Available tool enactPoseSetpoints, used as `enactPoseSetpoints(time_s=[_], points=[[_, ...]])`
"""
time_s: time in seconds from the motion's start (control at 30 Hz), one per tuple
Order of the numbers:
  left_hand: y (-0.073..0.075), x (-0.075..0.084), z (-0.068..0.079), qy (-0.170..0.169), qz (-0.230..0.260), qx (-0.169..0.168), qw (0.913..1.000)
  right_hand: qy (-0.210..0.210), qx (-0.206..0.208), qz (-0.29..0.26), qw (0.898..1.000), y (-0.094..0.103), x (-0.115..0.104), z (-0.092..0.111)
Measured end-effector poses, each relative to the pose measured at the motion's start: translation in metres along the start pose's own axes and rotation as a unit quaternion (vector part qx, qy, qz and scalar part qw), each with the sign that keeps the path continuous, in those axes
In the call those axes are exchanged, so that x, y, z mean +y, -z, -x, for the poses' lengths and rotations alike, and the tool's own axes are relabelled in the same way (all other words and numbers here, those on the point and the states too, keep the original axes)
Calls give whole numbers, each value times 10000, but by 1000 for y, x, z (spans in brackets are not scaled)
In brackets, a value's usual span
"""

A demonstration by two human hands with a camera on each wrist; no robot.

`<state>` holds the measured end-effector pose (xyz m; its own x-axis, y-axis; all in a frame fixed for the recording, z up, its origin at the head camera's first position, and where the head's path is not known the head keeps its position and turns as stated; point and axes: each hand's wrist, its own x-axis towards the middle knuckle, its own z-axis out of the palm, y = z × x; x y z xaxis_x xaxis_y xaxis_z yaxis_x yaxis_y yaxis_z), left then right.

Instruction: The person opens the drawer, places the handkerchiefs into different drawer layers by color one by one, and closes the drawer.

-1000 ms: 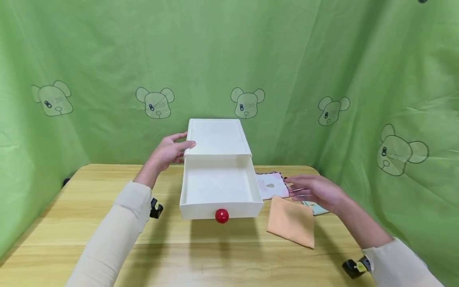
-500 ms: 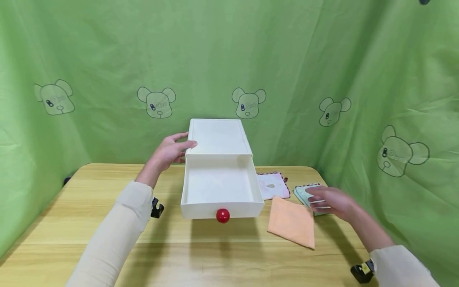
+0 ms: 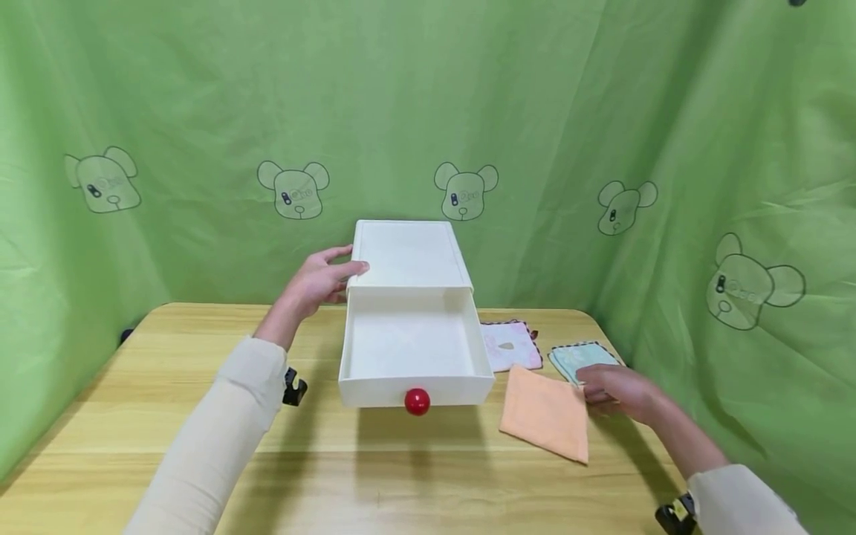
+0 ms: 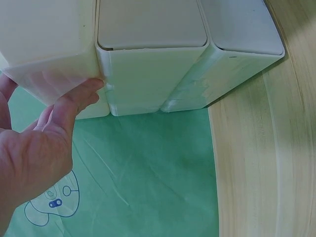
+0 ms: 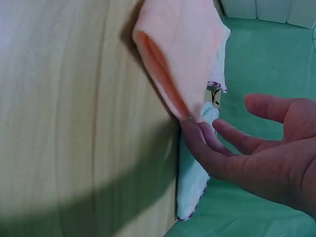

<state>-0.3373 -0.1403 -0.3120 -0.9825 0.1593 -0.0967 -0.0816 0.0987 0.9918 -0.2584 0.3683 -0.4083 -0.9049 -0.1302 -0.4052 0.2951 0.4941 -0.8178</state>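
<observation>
My left hand (image 3: 317, 282) rests on the left side of a white drawer cabinet (image 3: 411, 254), thumb on its top edge and fingers along its side. The top drawer (image 3: 411, 392), with a round red knob (image 3: 417, 401), is pulled out, its inside bare. In the left wrist view the cabinet (image 4: 150, 74) is a stack of three units. On the right, my right hand (image 3: 625, 390) is over the table, fingertips right at a corner of a folded orange cloth (image 3: 545, 416). In the right wrist view its thumb (image 5: 269, 106) stands apart from that cloth.
A folded teal cloth (image 3: 583, 358) with a checked border lies by my right hand. Behind the orange cloth is a pink-and-white cloth (image 3: 511, 348). A green curtain (image 3: 374, 111) with bear faces surrounds the wooden table (image 3: 200, 357) at the back and sides.
My right hand has moved right, then down towards the near side, to the orange cloth's corner, uncovering the teal cloth. My left hand stays on the cabinet.
</observation>
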Motion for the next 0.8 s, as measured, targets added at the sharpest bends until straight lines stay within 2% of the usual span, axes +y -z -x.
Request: enactPoseSetpoints(time_s=[0.27,0.43,0.5,0.67,0.8], points=[[0,0,-1,33,-35,20,10000,-25,110,-323,9994,-3,10,-5],[0,-1,-1,13,-58,65,10000,187,-195,-484,9985,3,20,-11],[0,-1,-1,8,-63,68,10000,256,-347,-692,9967,6,23,-13],[0,-1,-1,26,-28,52,10000,129,-223,-1387,9900,6,26,-14],[0,0,-1,27,-49,68,10000,152,-246,-1558,9874,6,26,-13]])
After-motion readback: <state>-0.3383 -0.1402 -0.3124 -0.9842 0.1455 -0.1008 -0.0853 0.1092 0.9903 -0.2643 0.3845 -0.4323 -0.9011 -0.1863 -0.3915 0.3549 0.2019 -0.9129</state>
